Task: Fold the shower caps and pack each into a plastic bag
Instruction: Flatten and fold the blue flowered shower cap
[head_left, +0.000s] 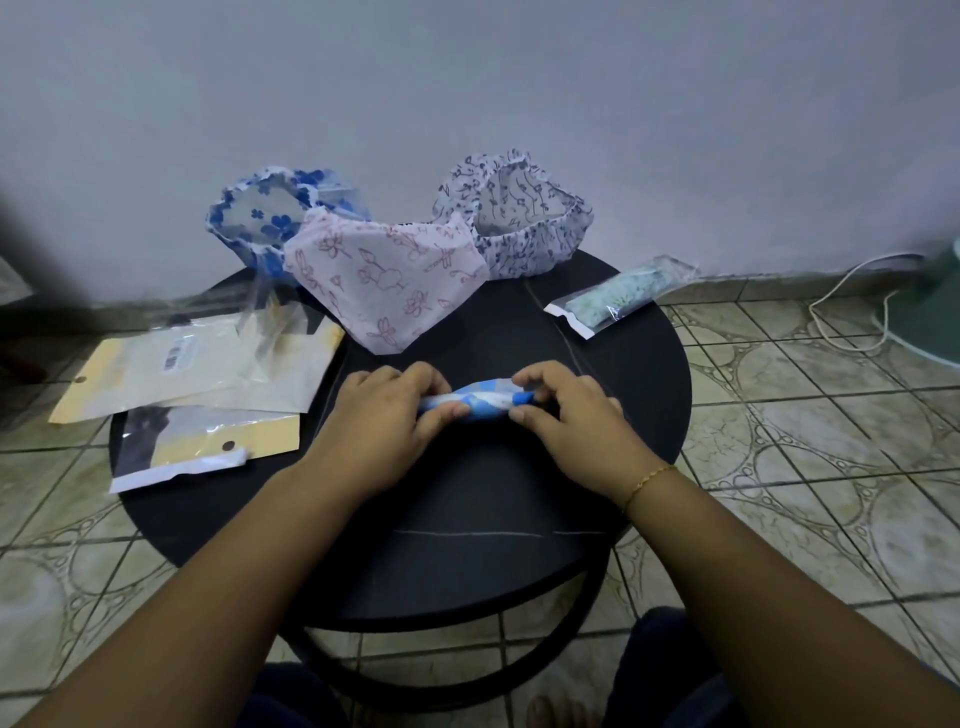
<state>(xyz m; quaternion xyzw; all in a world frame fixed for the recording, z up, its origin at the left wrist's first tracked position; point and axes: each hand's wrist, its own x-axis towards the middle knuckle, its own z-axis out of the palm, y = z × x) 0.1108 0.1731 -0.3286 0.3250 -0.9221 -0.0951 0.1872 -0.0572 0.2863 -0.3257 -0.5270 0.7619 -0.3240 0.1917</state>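
Note:
A blue and white shower cap (480, 402), rolled into a tight narrow bundle, lies on the round black table (467, 545). My left hand (387, 415) grips its left end and my right hand (563, 413) pinches its right end, thumbs in front. Behind them stand three unfolded caps: a pink-flowered one (387, 283), a blue-flowered one (270, 218) and a dark-sprigged white one (519, 213). A green-patterned cap packed in a clear plastic bag (618, 296) lies at the table's right rear.
Flat plastic bags with yellow card backing (192, 369) overlap at the table's left edge, another bag (202, 447) below them. Tiled floor surrounds the table. A white cable (841, 306) and a green fan base (930, 317) lie to the right by the wall.

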